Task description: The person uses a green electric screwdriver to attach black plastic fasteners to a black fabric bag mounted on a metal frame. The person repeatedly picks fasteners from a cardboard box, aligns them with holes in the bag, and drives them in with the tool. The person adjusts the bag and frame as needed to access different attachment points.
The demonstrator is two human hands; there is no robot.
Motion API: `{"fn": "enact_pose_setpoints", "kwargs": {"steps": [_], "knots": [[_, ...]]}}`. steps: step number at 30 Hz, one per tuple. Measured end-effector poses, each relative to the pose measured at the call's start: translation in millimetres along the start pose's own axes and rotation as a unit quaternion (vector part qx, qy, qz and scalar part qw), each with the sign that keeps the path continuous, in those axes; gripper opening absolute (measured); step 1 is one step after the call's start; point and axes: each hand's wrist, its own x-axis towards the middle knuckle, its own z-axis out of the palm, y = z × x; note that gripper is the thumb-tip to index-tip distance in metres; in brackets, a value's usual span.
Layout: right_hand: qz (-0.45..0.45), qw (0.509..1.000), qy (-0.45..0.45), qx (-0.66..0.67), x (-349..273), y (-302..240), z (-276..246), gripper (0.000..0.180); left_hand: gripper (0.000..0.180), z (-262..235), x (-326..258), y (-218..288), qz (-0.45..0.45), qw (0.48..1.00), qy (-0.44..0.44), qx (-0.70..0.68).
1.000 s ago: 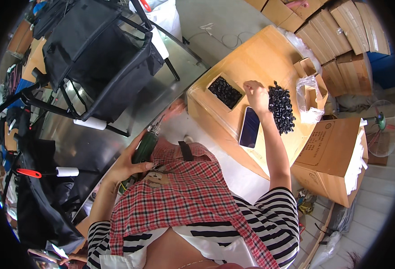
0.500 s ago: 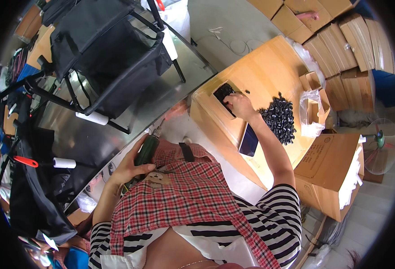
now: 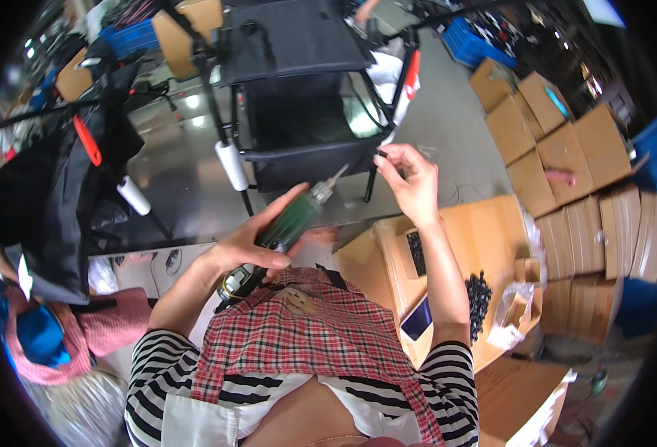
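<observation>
My left hand [image 3: 250, 249] is wrapped round a green electric screwdriver [image 3: 292, 223], its thin bit tilted up and to the right. Between the thumb and fingertips of my right hand [image 3: 416, 182] is a small black part [image 3: 381, 153], raised to the right of the bit and apart from it. Just beyond both hands stands a black fabric item on a tube frame [image 3: 298, 112], with a white sleeve [image 3: 231, 165] round one tube. Beneath my right forearm, a small open box [image 3: 416, 252] holds more black parts, and a loose pile of black parts [image 3: 479, 298] lies beside that arm.
A phone [image 3: 418, 319] lies on the cardboard-topped surface [image 3: 492, 223] at my right. Cartons [image 3: 574, 156] are stacked at the far right. Another black fabric item [image 3: 52, 201] with a red strip stands at left on the shiny metal table [image 3: 187, 212]. A person in pink [image 3: 112, 328] is at lower left.
My right hand has left the small box and come up toward the frame with a small black part. The screwdriver in my left hand has moved forward and right. The view has turned leftward.
</observation>
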Motion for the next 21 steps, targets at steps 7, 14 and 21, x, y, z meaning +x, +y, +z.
{"fn": "enact_pose_setpoints", "kwargs": {"steps": [7, 14, 21], "knots": [[-0.096, 0.987, -0.107, 0.075, 48, -59, 79, 0.028, 0.119, 5, -32, 13, 0.157, 0.985, 0.072, 0.020], [-0.095, 0.978, -0.143, 0.117, 74, -74, 132, 0.025, 0.119, -28, -63, 20, 0.184, 0.978, 0.093, -0.018], [-0.204, 0.973, -0.111, -0.003, 94, -81, 167, 0.025, 0.119, -72, -71, 36, 0.161, 0.981, 0.078, -0.069]]}}
